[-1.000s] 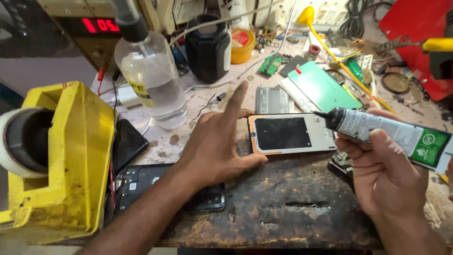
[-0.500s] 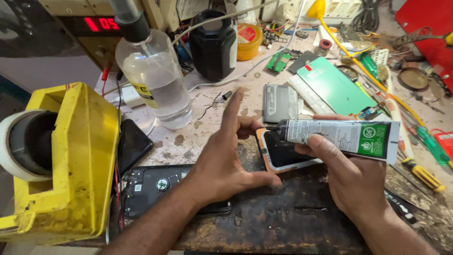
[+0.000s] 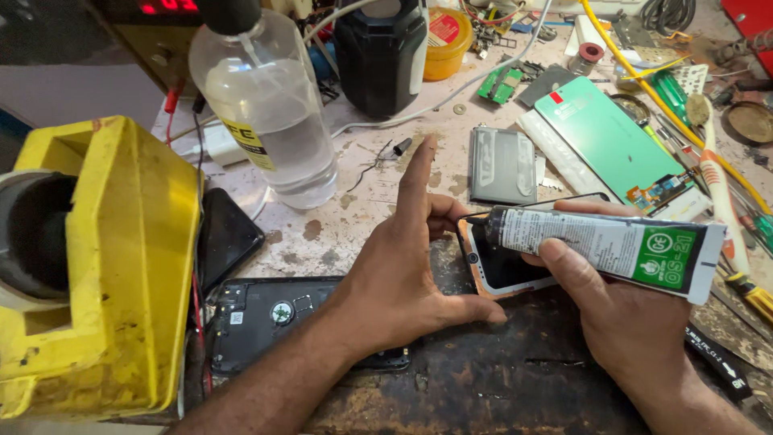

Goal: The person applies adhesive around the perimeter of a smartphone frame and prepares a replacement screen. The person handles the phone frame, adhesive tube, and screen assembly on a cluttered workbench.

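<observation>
Change: vs a sec ago, phone screen point(image 3: 503, 266) has slid left toward the left hand point(image 3: 403, 278); glue tube point(image 3: 604, 246) has swung in so its black nozzle now sits at the screen's top-left corner, was off the right edge before.
Meaning: looks like the glue run along the frame edge is at the start point, nozzle on the rim; no bead visible yet, too small to tell.
Left grip: open, not clamped on anything. Index straight up-fwd, thumb flat on the desk point(image 3: 483, 387) below the screen, curled fingers touching the screen's left edge, bracing it.
Right grip: right hand point(image 3: 628, 322) closed round the glue tube, thumb on top, fingers under; tube lies roughly level, green end pointing right.
Screen pos: flat on dark part of desk, between both hands, orange-ish rim, glass up.
Edges: screen's left side boxed by left hand; right half hidden under tube + right hand.
Near left: open black phone body point(image 3: 274, 318) under left forearm; yellow tape dispenser point(image 3: 105, 266) at far left.
Behind: clear liquid bottle point(image 3: 270, 113), grey back plate point(image 3: 503, 165), green panel point(image 3: 608, 137) – near, not touching screen.
Open room: bare desk patch in front of both hands; pale strip betw bottle and back plate. Right side crowded w/ tools.
</observation>
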